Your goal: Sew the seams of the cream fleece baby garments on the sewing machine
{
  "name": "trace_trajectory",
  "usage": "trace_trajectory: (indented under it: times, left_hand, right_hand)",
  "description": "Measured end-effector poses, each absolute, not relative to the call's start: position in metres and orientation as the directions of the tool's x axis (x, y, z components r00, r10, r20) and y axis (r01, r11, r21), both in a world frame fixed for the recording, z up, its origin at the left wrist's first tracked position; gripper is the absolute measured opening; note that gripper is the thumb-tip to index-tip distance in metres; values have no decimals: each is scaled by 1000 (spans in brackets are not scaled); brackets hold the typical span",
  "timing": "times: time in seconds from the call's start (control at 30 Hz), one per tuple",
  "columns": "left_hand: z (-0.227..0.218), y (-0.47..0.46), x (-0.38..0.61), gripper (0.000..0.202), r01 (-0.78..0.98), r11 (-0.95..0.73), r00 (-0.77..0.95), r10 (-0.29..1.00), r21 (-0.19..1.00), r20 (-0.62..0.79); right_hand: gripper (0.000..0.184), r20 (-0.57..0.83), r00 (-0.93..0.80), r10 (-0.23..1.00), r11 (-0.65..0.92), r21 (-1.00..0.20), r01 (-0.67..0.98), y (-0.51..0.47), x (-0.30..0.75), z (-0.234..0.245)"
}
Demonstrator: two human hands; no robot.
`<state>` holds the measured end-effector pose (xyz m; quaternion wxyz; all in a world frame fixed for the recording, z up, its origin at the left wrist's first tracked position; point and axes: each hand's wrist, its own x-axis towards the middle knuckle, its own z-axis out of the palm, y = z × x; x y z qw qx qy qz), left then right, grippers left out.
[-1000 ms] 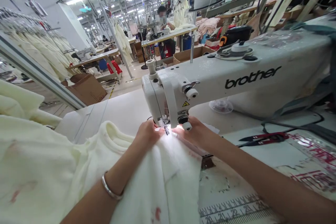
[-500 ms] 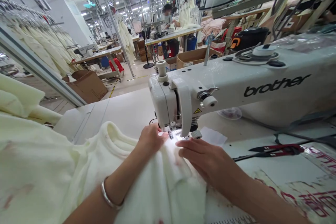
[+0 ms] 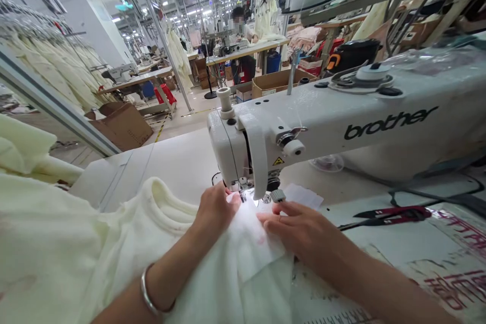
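- Cream garment (image 3: 261, 268) lies across the tabletop (image 3: 178, 154), reaching in under the sewing machine (image 3: 322, 106).
- Both hands touch it near the presser foot (image 3: 243, 196): left hand (image 3: 216, 207) bent, right hand (image 3: 304, 228) fingers extended; whether either pinches cloth, I cannot tell.
- Best guided flat and lightly, fingertips clear of the needle.
- Clear round dish (image 3: 328, 163) beneath the machine's arm: contents indistinct.
- Farther off, cardboard boxes (image 3: 123, 126): contents unreadable.

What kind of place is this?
It looks like a clothes factory. There's a sewing machine with cream cloth beneath its needle end, lots of cream garments hanging on the left, and more worktables further back.
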<state>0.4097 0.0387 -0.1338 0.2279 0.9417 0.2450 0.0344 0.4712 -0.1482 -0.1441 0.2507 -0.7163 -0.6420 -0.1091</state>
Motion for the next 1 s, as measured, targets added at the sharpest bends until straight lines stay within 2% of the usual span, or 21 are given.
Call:
trace_trajectory:
  times: [0.13,0.2,0.3,0.4,0.53,0.67,0.77,0.87,1.0]
  left_hand:
    - [-133,52,416,11,353,-814,928,367,462,-63]
    - [-131,55,418,11,341,-823,935,348,454,-73]
    - [-127,57,420,12,350,-830,933,349,435,-85]
    - [-127,61,424,10,362,-834,929,358,417,-91]
    - [-128,72,432,9,353,-836,933,350,419,-86]
    - [-130,81,434,17,309,-835,945,324,456,-46]
    - [-132,83,432,16,296,-833,946,323,468,-24]
    - [-133,82,428,13,291,-835,946,324,468,-10]
    - [-131,79,425,12,296,-839,944,331,456,-3]
  right_hand:
    - [35,615,261,744,-186,-185,965,-135,434,-156]
    - [34,663,309,681,-263,-173,949,-129,424,-160]
    - [32,699,334,632,-297,-180,938,-122,423,-162]
    - [28,628,344,698,-303,-176,937,-118,427,-160]
    - [25,516,321,794,-316,-100,944,-111,430,-158]
    - [20,469,290,834,-315,-27,949,-106,429,-159]
    - [20,419,297,858,-311,-37,950,-106,428,-159]
    - [18,419,296,858,-308,-42,951,-108,423,-160]
    - [33,471,291,833,-330,0,944,-109,413,-172]
